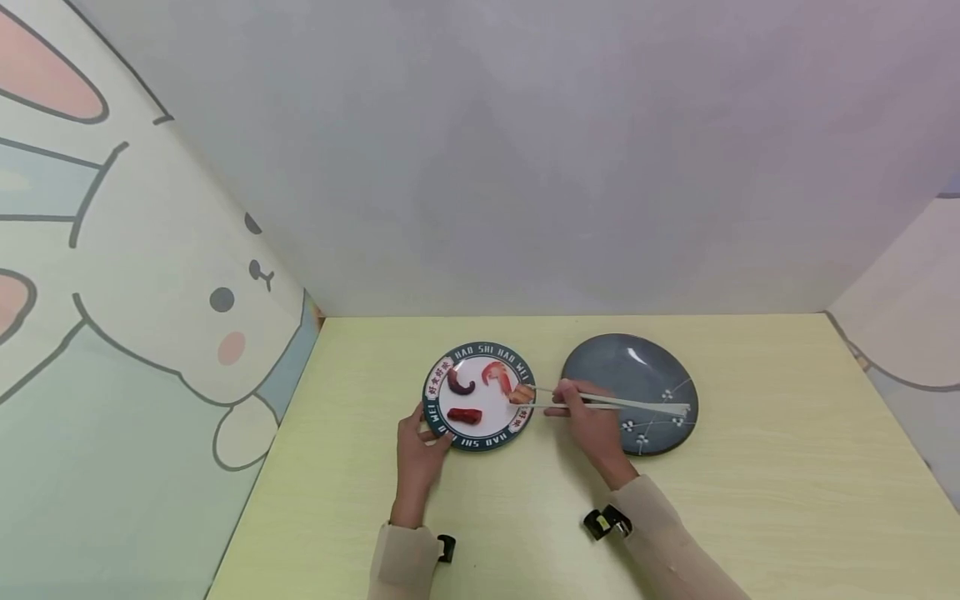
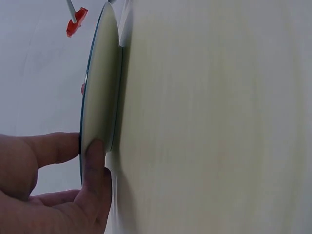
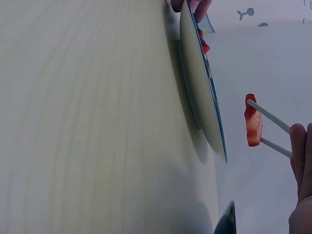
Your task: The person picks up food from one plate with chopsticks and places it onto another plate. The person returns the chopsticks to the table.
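My left hand (image 1: 422,457) grips the lower left rim of a round white plate (image 1: 487,407) with a dark lettered border; the left wrist view shows thumb and fingers (image 2: 93,168) on both sides of the rim. My right hand (image 1: 594,419) holds pale chopsticks (image 1: 637,405). Between their tips is a red and orange food piece (image 3: 253,122), raised above the plate's right edge in the right wrist view. On the plate lie a dark curled piece (image 1: 460,384), a dark red piece (image 1: 465,415) and a pink-red shrimp-like piece (image 1: 496,377).
A dark grey-blue plate (image 1: 607,362) with a white blossom pattern sits to the right, partly under the right hand and chopsticks. The pale wooden table (image 1: 780,450) meets a plain wall (image 1: 525,167) at its back edge. A rabbit drawing covers the left wall.
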Demonstrator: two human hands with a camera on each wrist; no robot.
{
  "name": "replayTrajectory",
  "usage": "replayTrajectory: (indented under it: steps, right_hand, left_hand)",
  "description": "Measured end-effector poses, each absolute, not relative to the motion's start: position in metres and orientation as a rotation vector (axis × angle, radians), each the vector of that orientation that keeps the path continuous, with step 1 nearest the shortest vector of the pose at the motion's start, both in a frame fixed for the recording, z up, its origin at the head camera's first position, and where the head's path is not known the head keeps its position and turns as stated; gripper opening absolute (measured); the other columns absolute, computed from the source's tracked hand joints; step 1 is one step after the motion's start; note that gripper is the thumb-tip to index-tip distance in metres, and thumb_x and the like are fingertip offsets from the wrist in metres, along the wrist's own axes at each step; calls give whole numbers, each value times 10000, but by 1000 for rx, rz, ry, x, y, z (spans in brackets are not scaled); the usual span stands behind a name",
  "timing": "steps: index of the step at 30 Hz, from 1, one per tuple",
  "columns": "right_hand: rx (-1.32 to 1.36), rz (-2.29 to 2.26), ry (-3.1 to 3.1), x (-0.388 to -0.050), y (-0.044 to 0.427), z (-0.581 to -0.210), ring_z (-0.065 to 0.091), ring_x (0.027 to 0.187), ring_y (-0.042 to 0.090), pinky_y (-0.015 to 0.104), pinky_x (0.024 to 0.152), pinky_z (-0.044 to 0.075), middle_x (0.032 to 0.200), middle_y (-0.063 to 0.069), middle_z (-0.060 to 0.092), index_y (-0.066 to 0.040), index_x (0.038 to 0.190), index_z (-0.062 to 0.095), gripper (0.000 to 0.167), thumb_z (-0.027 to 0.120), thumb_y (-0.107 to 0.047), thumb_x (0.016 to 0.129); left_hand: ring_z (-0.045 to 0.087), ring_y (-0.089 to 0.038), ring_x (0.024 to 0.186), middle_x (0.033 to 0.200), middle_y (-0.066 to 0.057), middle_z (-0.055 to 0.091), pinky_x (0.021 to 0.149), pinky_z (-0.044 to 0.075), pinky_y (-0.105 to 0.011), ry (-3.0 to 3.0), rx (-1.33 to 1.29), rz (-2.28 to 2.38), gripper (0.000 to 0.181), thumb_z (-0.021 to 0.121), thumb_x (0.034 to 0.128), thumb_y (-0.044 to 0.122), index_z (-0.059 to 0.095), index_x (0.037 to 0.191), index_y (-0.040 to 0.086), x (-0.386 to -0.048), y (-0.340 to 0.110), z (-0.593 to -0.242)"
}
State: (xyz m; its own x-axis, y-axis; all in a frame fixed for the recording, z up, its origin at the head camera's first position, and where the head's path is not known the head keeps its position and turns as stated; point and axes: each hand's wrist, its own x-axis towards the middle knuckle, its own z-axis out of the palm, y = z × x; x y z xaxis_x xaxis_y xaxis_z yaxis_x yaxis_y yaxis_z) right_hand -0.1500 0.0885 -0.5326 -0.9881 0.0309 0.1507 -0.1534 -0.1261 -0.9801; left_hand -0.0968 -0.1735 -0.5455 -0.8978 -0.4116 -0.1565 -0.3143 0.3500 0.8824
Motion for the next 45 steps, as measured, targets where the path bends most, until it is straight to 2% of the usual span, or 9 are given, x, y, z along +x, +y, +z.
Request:
replayTrajectory:
  steps: [8, 13, 19, 26, 29, 33, 35, 39, 45]
  right_hand:
    - [143, 2162, -1998, -150, 103, -526, 760, 686, 64, 269, 708, 626, 944, 397, 670, 229, 991, 690, 290, 548, -9, 1079]
    - [136, 2130, -1961, -151, 112, -525, 764, 677, 75, 233, 707, 616, 877, 339, 694, 241, 959, 683, 285, 543, 20, 1072]
    - [139, 2179, -1797, -153, 123, -525, 777, 658, 157, 302, 676, 626, 805, 235, 712, 246, 888, 675, 267, 562, 64, 1046]
    - [100, 2128, -1830, -152, 139, -526, 770, 673, 101, 265, 688, 622, 811, 171, 739, 238, 905, 673, 304, 544, 19, 1071]
    - [54, 2053, -1859, -151, 145, -525, 761, 654, 72, 199, 580, 582, 778, 140, 751, 221, 889, 694, 307, 557, 10, 1067]
    - [-23, 2029, -1863, -152, 153, -525, 760, 647, 69, 189, 514, 552, 754, 66, 753, 223, 893, 701, 323, 572, -16, 1067]
    - [-52, 2067, -1820, -152, 157, -526, 764, 649, 82, 225, 565, 589, 759, 57, 749, 246, 910, 690, 321, 575, -12, 1064]
    - [-78, 2133, -1734, -154, 165, -529, 767, 650, 108, 290, 678, 618, 789, 121, 742, 287, 947, 653, 325, 582, -9, 1061]
    - [-117, 2100, -1732, -156, 177, -533, 766, 636, 119, 289, 669, 616, 798, 154, 745, 298, 966, 641, 363, 593, -47, 1066]
  left_hand:
    - [643, -281, 993, 1388, -230, 490, 740, 557, -289, -2504, 690, -1589, 753, 748, 890, -65, 423, 1569, -63, -97, -173, -544]
    - [642, -265, 969, 1390, -228, 491, 723, 541, -241, -2501, 685, -1581, 764, 759, 879, -73, 427, 1567, -67, -99, -173, -544]
    - [642, -262, 963, 1393, -230, 490, 709, 531, -217, -2499, 687, -1577, 768, 760, 877, -79, 419, 1565, -78, -99, -172, -545]
    - [645, -264, 973, 1402, -227, 487, 710, 528, -226, -2495, 700, -1574, 772, 764, 876, -70, 417, 1566, -76, -99, -172, -545]
    - [639, -261, 977, 1403, -221, 490, 713, 524, -230, -2499, 709, -1572, 778, 768, 875, -64, 416, 1569, -69, -98, -173, -545]
    - [635, -262, 981, 1404, -218, 490, 716, 526, -238, -2509, 715, -1564, 780, 771, 875, -60, 416, 1570, -69, -97, -173, -544]
    - [637, -264, 984, 1404, -221, 490, 716, 528, -241, -2514, 717, -1559, 778, 771, 876, -60, 416, 1568, -74, -97, -172, -543]
    - [639, -264, 985, 1404, -218, 493, 714, 527, -233, -2518, 727, -1553, 776, 769, 879, -56, 414, 1569, -75, -97, -172, -542]
    - [640, -267, 978, 1402, -225, 492, 715, 523, -248, -2517, 724, -1549, 785, 772, 872, -60, 412, 1568, -79, -97, -172, -544]
